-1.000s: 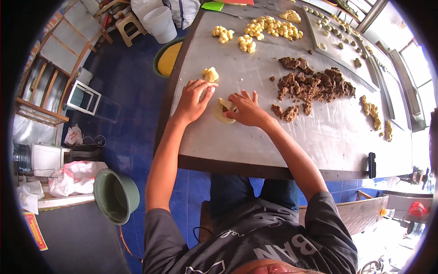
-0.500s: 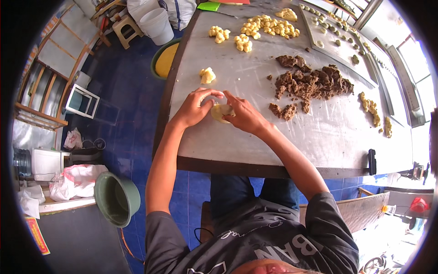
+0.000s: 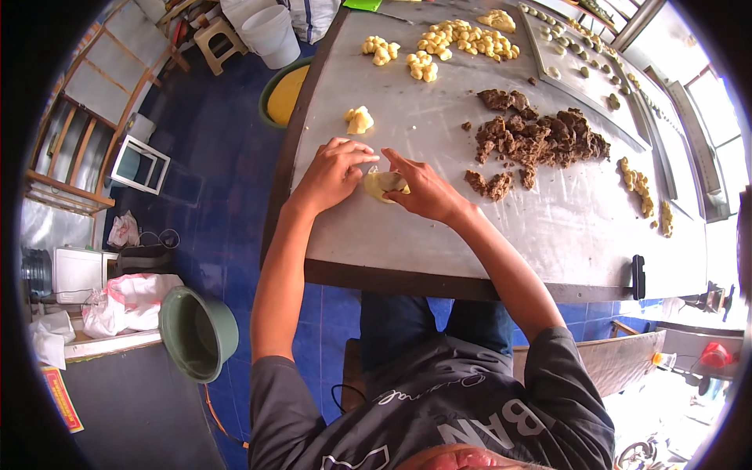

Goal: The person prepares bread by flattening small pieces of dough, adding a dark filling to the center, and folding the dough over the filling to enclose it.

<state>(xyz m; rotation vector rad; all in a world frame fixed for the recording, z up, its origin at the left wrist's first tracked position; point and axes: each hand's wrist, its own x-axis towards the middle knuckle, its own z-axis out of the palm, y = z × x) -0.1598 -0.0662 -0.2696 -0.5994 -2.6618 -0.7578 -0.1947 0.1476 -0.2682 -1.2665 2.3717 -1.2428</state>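
Note:
A flattened piece of pale yellow dough (image 3: 377, 188) lies on the metal tabletop between my hands, with a greyish patch on its right part that I cannot make out. My right hand (image 3: 429, 190) holds the dough's right side, thumb at the near edge and index finger stretched past the far edge. Just left of the dough, my left hand (image 3: 325, 176) is back up, its fingers loosely bent toward the right; its thumb is mostly hidden. Beyond the hands sits a small clump of yellow dough pieces (image 3: 359, 121). To the right lies a crumbly brown mass (image 3: 540, 138).
Small yellow dough balls (image 3: 470, 41) are heaped at the table's far side. A metal tray (image 3: 583, 90) with rounded pieces stands far right, near strips of yellowish dough (image 3: 635, 186). A black object (image 3: 638, 277) sits on the near edge. Left, on the floor, is a green basin (image 3: 199, 334).
My left hand has turned back up, and its thumb has come off the dough's near side. The right hand stays at the dough, showing more of the greyish patch. The view has shifted slightly.

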